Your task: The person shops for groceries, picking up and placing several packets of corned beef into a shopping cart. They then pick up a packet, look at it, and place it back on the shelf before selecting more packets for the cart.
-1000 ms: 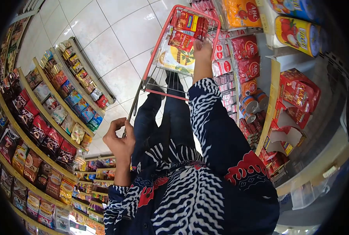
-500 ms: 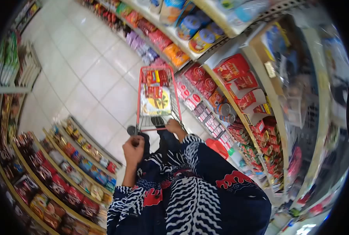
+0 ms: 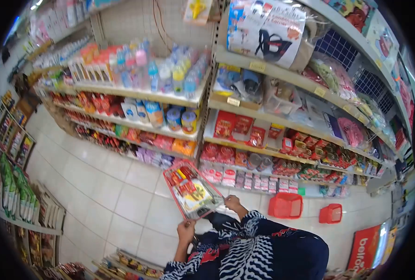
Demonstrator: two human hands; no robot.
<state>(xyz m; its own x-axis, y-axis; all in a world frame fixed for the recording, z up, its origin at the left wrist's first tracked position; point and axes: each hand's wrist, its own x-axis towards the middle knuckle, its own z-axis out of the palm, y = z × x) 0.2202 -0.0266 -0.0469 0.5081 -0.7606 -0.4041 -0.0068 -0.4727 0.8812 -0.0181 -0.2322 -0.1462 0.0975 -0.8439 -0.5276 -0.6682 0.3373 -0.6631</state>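
A shopping cart (image 3: 169, 195) with a red rim and wire sides stands tilted in view before me. Inside it lie red packets (image 3: 187, 187) and a white and yellow pack (image 3: 196, 200) with a picture on it. My left hand (image 3: 186, 231) is curled closed at the cart's near left corner. At the near right corner, my right hand (image 3: 233, 202) is closed on the cart's edge. Both sleeves are dark blue with white and red patterns. The fingers' undersides are hidden.
Shelves ahead hold bottles (image 3: 177, 74), cans (image 3: 189, 121), red boxes (image 3: 226, 125) and a bagged baby carrier (image 3: 266, 35). Two red baskets (image 3: 286, 205) sit on the tiled floor (image 3: 123, 200) at right. More shelves with green packs (image 3: 18, 186) stand at left.
My view has swung up and to the right, bringing the upper shelves and both red baskets into sight. The cart appears turned, its far end pointing more leftward; both hands stay beside it.
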